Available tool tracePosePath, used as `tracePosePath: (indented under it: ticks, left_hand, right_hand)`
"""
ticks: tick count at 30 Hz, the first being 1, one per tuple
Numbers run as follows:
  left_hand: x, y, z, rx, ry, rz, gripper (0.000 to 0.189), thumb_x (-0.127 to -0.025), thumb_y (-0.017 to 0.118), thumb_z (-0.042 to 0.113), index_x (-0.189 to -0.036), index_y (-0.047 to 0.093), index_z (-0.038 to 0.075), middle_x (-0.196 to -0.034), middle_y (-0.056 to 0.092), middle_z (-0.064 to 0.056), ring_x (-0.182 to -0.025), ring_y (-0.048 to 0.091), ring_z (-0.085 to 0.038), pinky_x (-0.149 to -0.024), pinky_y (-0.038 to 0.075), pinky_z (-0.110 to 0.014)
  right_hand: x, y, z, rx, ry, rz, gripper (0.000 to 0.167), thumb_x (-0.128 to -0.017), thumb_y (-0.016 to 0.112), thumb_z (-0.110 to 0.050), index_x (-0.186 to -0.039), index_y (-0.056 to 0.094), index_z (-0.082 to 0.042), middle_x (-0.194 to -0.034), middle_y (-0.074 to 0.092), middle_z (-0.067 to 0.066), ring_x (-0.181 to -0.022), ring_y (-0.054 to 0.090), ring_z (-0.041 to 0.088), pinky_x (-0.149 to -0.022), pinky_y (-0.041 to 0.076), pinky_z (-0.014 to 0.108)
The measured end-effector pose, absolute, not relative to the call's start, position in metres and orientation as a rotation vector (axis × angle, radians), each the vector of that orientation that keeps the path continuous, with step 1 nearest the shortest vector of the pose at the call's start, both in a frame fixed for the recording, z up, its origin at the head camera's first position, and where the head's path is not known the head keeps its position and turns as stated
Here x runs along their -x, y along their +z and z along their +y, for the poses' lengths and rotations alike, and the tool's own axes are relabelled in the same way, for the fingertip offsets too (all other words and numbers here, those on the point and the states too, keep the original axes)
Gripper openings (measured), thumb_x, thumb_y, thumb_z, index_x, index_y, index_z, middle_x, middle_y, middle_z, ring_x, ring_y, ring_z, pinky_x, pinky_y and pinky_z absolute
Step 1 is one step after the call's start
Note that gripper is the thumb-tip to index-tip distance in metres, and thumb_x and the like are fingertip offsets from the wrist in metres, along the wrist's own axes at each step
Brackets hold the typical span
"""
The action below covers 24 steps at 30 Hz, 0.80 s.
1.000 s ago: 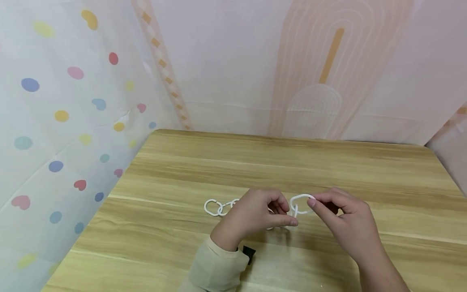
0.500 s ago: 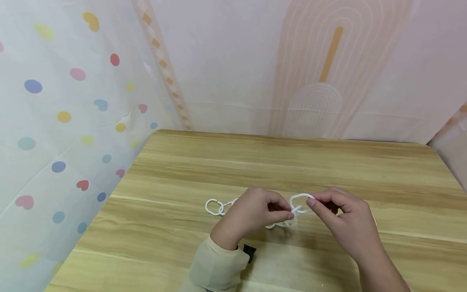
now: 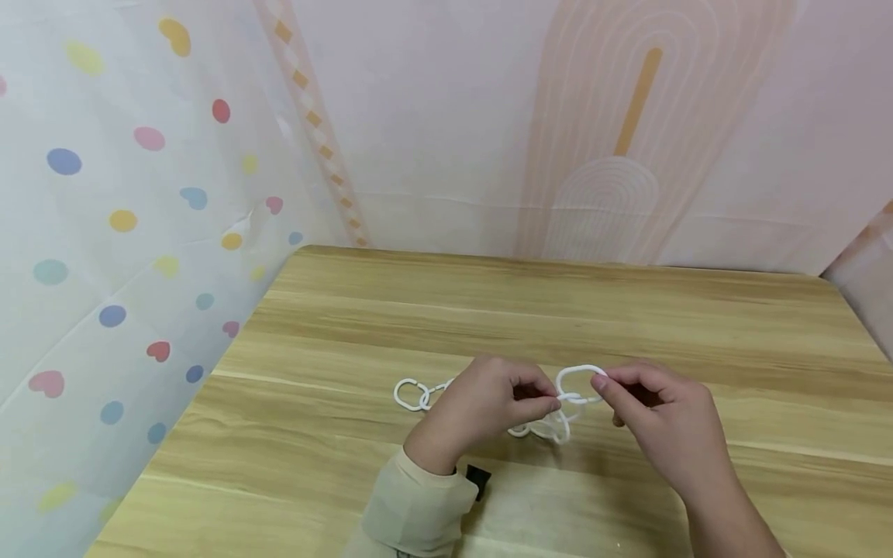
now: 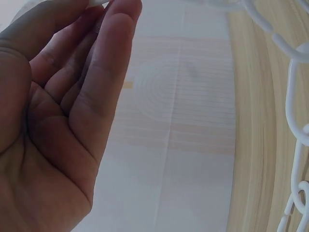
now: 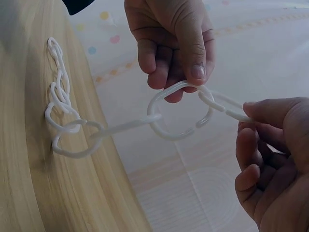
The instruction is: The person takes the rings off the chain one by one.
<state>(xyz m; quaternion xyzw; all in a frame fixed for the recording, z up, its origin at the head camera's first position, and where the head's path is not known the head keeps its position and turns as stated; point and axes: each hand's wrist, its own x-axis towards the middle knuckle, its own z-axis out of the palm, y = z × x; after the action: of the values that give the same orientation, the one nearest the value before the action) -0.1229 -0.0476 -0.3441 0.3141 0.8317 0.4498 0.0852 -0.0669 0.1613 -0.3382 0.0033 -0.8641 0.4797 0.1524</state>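
Note:
A chain of white plastic links (image 5: 62,89) runs from the tabletop up to both hands. My left hand (image 3: 484,407) pinches one raised link (image 5: 153,104) between thumb and fingers. The end link (image 3: 580,367), threaded through it, is pinched by my right hand (image 3: 670,426). Small gaps show in both of these links in the right wrist view. More of the chain hangs below the left fingers and lies on the table, its far end link (image 3: 396,394) to the left. The left hand hides the chain's middle in the head view.
The wood-grain table (image 3: 314,449) reaches back to a patterned cloth wall (image 3: 432,116). Another cloth with coloured spots (image 3: 112,256) hangs at the left. A small black piece (image 3: 477,480) sticks out by the left cuff.
The link in my left hand has turned from hanging steeply to lying nearly flat through the end link. More hanging chain shows below the left fingers. The right hand has hardly moved.

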Motion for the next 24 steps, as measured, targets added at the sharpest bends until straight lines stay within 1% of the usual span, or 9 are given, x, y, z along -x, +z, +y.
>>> tracePosePath:
  ticks: [3,6,11,14,18,24]
  left_hand:
    - [0.123,-0.3426,-0.0491,-0.896,1.329,2.494,0.006,-0.092,0.075,0.014,-0.086,0.076,0.016,-0.077,0.069,0.013,-0.069,0.06,0.002,-0.066,0.052,-0.019]
    - [0.1236,-0.3418,-0.0505,-0.879,1.321,2.511,0.005,-0.092,0.075,0.016,-0.087,0.075,0.017,-0.077,0.068,0.014,-0.069,0.061,0.002,-0.066,0.052,-0.02]
    - [0.1241,-0.3417,-0.0512,-0.893,1.338,2.537,0.005,-0.091,0.074,0.014,-0.087,0.075,0.016,-0.078,0.069,0.012,-0.069,0.061,0.002,-0.066,0.053,-0.019]
    - [0.1239,-0.3422,-0.0511,-0.908,1.361,2.54,0.005,-0.091,0.074,0.014,-0.087,0.074,0.015,-0.079,0.069,0.011,-0.07,0.061,0.002,-0.067,0.053,-0.019]
    - [0.1233,-0.3421,-0.0514,-0.917,1.377,2.537,0.004,-0.091,0.074,0.014,-0.087,0.074,0.015,-0.079,0.069,0.01,-0.068,0.06,0.002,-0.065,0.053,-0.019]
    - [0.1228,-0.3412,-0.0514,-0.914,1.382,2.522,0.004,-0.092,0.074,0.013,-0.088,0.074,0.015,-0.078,0.069,0.011,-0.067,0.06,0.002,-0.064,0.053,-0.02]
  right_hand:
    - [0.0664,-0.3372,0.1615,0.111,1.431,-2.518,0.018,-0.09,0.077,-0.031,-0.084,0.076,-0.014,-0.064,0.065,-0.001,-0.057,0.059,0.016,-0.049,0.041,0.026]
    - [0.0668,-0.3369,0.1628,0.177,1.45,-2.547,0.022,-0.09,0.077,-0.035,-0.083,0.076,-0.014,-0.063,0.065,0.0,-0.057,0.059,0.017,-0.049,0.04,0.027]
    - [0.0676,-0.3381,0.163,0.188,1.463,-2.558,0.026,-0.091,0.076,-0.035,-0.081,0.074,-0.01,-0.062,0.06,0.001,-0.052,0.056,0.016,-0.047,0.041,0.028]
    - [0.0679,-0.3393,0.1628,0.177,1.424,-2.568,0.026,-0.091,0.076,-0.034,-0.08,0.074,-0.011,-0.064,0.06,0.0,-0.054,0.053,0.014,-0.047,0.043,0.027]
    - [0.0688,-0.3408,0.1623,0.168,1.37,-2.587,0.025,-0.092,0.075,-0.034,-0.079,0.074,-0.012,-0.07,0.064,-0.002,-0.06,0.054,0.011,-0.05,0.044,0.026]
    - [0.071,-0.3438,0.1628,0.145,1.389,-2.575,0.025,-0.092,0.075,-0.031,-0.078,0.074,-0.011,-0.068,0.062,-0.003,-0.057,0.051,0.01,-0.048,0.042,0.026]
